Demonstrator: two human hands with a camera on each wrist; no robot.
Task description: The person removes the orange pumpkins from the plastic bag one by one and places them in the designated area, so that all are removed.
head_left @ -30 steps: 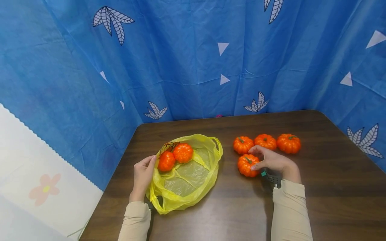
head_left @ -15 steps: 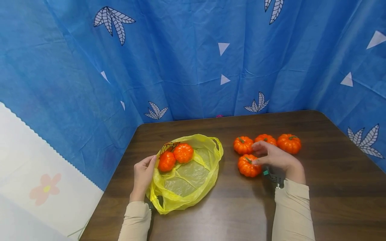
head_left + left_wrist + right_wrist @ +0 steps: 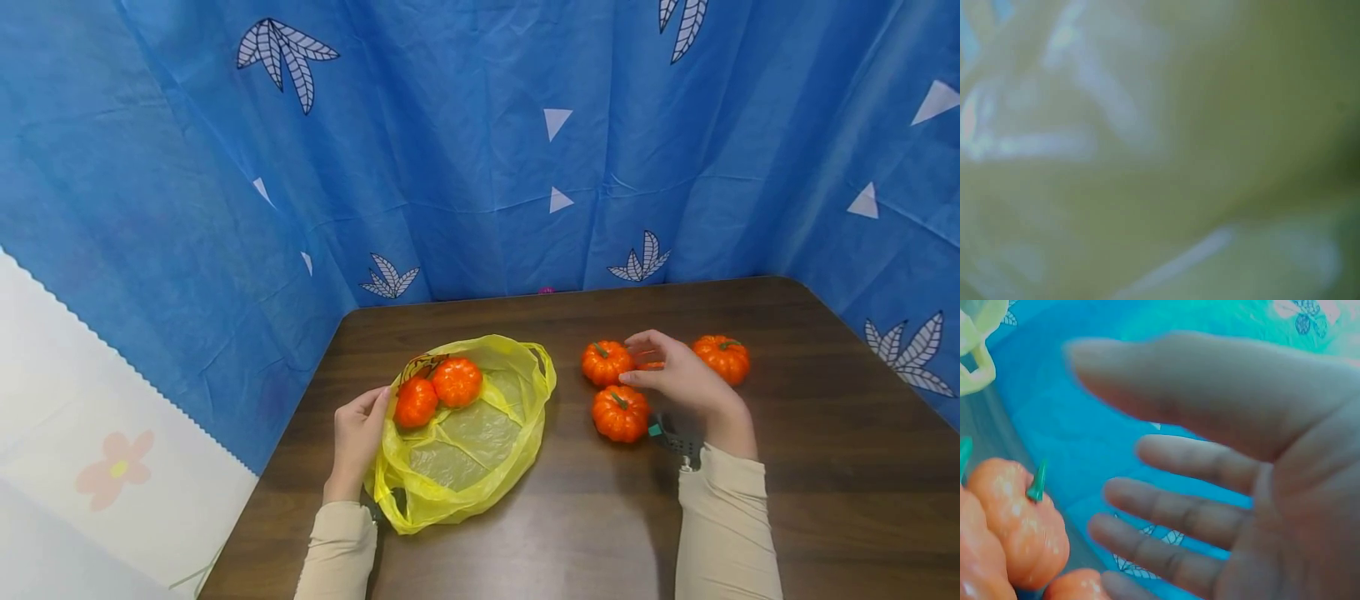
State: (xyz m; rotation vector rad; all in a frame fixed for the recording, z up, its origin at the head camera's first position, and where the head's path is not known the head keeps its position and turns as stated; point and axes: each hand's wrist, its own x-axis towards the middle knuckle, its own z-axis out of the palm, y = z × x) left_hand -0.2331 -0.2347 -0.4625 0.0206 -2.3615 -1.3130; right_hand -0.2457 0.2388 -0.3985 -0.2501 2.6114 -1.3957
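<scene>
Across the dark wooden table (image 3: 570,533), the right hand (image 3: 686,383) has shifted from over the nearest pumpkin (image 3: 621,414) to the back-middle pumpkin (image 3: 650,365), now mostly hidden. The yellow plastic bag (image 3: 517,450), at left, lies slack and wide-mouthed, two glossy orange pumpkins (image 3: 457,382) side by side within; four more sit to its right. The left hand (image 3: 358,435) pinches the bag's rim; the right, thumb and fingers spread wide, grips nothing, though whether it touches a pumpkin is unclear.
</scene>
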